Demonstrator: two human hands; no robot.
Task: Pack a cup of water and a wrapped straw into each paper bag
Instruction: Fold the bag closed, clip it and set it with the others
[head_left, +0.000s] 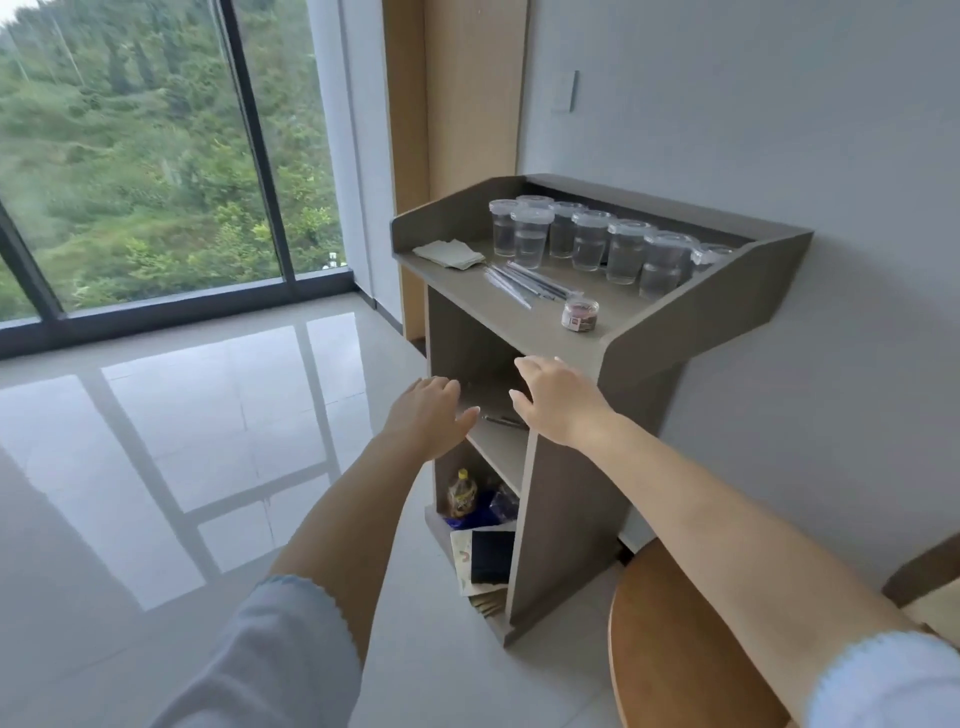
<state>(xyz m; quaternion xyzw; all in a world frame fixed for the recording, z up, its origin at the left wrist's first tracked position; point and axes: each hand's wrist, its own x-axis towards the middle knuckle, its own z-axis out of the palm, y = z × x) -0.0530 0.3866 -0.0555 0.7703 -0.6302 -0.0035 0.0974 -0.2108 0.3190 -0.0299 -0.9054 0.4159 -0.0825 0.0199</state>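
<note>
I see lidded cups in a row at upper centre on the stand, straws and flat bags just left of them. Left hand and right hand, mid-frame, are both spread and holding nothing, before the stand's shelf opening.

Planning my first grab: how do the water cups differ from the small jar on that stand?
The water cups are tall, clear and hold water; the small jar is short, with dark reddish contents and a label. The cups stand grouped along the back; the jar stands alone near the front edge. Both are lidded and upright.
</note>
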